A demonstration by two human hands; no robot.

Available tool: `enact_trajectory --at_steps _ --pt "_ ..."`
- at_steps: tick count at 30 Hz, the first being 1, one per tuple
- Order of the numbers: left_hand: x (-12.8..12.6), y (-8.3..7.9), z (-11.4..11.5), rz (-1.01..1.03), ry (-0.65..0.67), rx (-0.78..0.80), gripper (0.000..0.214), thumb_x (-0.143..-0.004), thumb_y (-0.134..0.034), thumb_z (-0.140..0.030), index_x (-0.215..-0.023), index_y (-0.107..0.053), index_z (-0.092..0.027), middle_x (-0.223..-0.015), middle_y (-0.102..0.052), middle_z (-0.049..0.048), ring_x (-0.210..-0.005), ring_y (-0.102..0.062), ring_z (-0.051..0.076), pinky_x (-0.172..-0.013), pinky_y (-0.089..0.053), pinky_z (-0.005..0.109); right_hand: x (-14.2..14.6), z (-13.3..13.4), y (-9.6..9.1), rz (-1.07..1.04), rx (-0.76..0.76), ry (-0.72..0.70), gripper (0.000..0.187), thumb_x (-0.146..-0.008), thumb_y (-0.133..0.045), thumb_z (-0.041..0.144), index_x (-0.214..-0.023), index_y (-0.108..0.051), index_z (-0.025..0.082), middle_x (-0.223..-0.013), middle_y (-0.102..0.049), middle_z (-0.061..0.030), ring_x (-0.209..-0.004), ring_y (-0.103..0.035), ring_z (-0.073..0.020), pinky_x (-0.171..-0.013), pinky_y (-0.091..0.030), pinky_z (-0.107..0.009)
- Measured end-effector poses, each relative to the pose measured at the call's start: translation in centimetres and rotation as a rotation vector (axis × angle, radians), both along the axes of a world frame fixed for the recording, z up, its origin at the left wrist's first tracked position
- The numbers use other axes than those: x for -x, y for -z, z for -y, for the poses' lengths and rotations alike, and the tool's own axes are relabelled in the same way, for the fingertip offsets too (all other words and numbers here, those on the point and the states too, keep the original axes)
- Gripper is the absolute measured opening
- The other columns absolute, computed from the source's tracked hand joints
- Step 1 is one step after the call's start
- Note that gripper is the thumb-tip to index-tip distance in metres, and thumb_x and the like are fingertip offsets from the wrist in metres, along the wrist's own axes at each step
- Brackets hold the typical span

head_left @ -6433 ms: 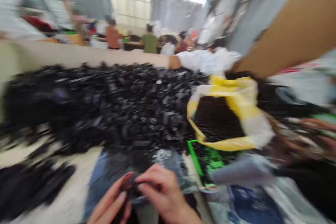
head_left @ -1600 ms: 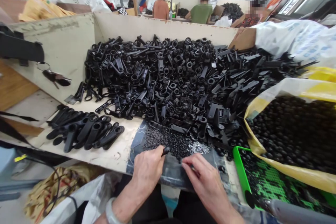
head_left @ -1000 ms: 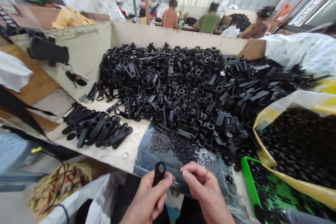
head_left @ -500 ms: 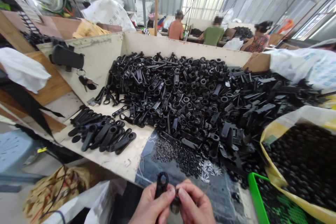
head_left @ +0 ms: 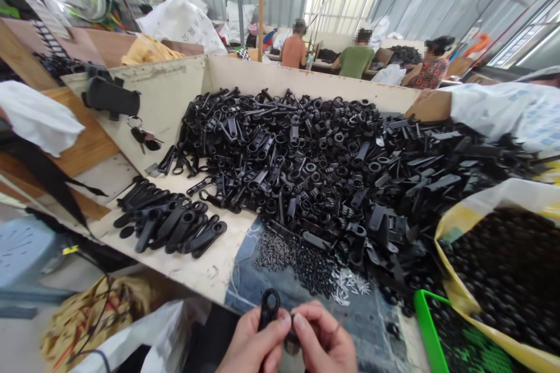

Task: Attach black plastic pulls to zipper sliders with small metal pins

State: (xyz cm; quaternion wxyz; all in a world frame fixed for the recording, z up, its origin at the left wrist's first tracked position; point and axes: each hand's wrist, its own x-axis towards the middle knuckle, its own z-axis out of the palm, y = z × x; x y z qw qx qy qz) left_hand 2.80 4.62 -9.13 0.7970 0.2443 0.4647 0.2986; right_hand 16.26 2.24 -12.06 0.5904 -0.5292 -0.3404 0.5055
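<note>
At the bottom edge my left hand (head_left: 256, 345) is closed round a small black plastic lever with a ring end (head_left: 268, 306), held upright. My right hand (head_left: 322, 340) pinches against it from the right, thumb and fingertips pressed together at the lever's side; what they hold is too small to see. Just beyond my hands a denim cloth (head_left: 271, 285) carries little heaps of small screws and pins (head_left: 308, 265). Behind that lies a big pile of black plastic parts (head_left: 324, 163).
A neat row of black levers (head_left: 170, 224) lies at the left on the white worktable (head_left: 205, 265). A yellow-rimmed sack of black round pieces (head_left: 503, 262) and a green crate (head_left: 426, 332) stand at the right. Keys (head_left: 142, 135) hang on the left wall. Three people sit far behind.
My hands picked up a lever from the cloth, lifted it and drew together near my body. The view tilted upward; since half a second ago little has changed.
</note>
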Motion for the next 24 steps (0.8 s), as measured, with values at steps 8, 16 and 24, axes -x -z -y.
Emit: enact_trajectory --at_steps 8,16,24 --pt "-0.4 -0.7 0.5 -0.034 -0.043 0.006 0.059 -0.065 -0.082 -0.071 -0.08 -0.057 -0.02 -0.035 -0.039 -0.0132 -0.027 -0.017 0.002 -0.031 -0.011 0.018 -2.2 0.0 -1.3 0.315 -0.132 -0.168 0.025 -0.093 -0.072 0.043 -0.084 -0.08 0.021 -0.072 -0.067 -0.0042 -0.063 -0.063 -0.0184 -0.057 -0.052 -0.024" --pt "-0.8 -2.2 0.3 -0.017 -0.109 0.076 0.043 -0.065 -0.085 -0.051 -0.079 -0.06 -0.019 -0.036 -0.04 -0.0127 -0.032 -0.017 0.003 -0.034 -0.008 0.019 -2.8 0.0 -3.4 0.477 -0.168 -0.215 0.017 -0.094 -0.071 0.036 -0.087 -0.08 0.024 -0.072 -0.067 -0.0021 -0.059 -0.059 -0.016 -0.054 -0.046 -0.022" --pt "-1.0 -2.0 0.3 0.157 -0.114 0.222 0.036 -0.071 -0.083 -0.041 -0.086 -0.058 -0.019 -0.041 -0.046 -0.0127 -0.032 -0.027 0.002 -0.041 -0.016 0.02 -3.6 0.1 -3.3 0.442 -0.188 -0.217 0.012 -0.092 -0.073 0.035 -0.094 -0.082 0.026 -0.071 -0.066 -0.0014 -0.056 -0.058 -0.0152 -0.05 -0.047 -0.021"
